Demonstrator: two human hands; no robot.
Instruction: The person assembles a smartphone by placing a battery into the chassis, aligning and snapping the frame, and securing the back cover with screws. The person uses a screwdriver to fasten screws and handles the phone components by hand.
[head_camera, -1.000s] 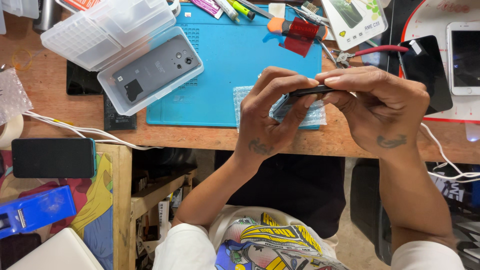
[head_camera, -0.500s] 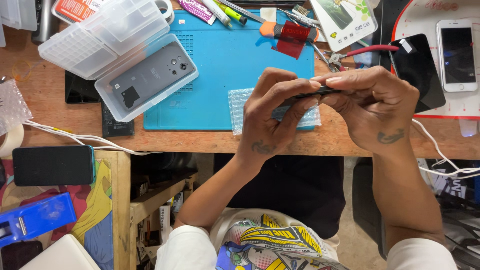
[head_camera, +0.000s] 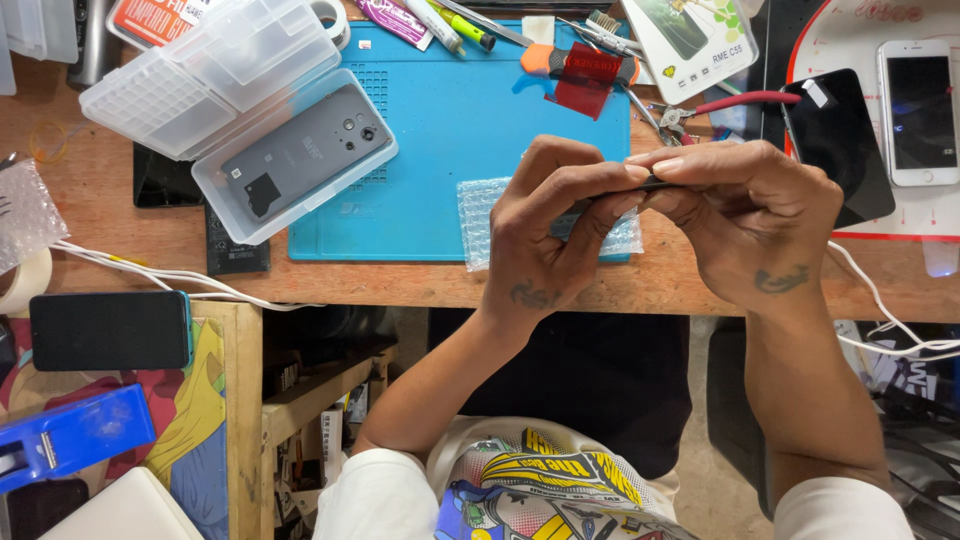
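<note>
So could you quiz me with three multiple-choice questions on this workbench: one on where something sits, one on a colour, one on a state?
1. Where does the grey phone lie?
A. in the clear plastic case
B. on the floor
C. in a drawer

2. What colour is the work mat?
A. green
B. blue
C. yellow

3. How is the thin dark part held?
A. lying loose
B. left hand only
C. pinched by both hands, right hand too

Answers: 1 A, it rests in the open tray. 2 B, plainly blue. 3 C, fingertips of both meet on it.

A wooden workbench (head_camera: 90, 200) spans the upper view, evenly lit; a lower wooden shelf unit (head_camera: 245, 400) (left side) stands over a grey floor (head_camera: 715, 480).
</note>
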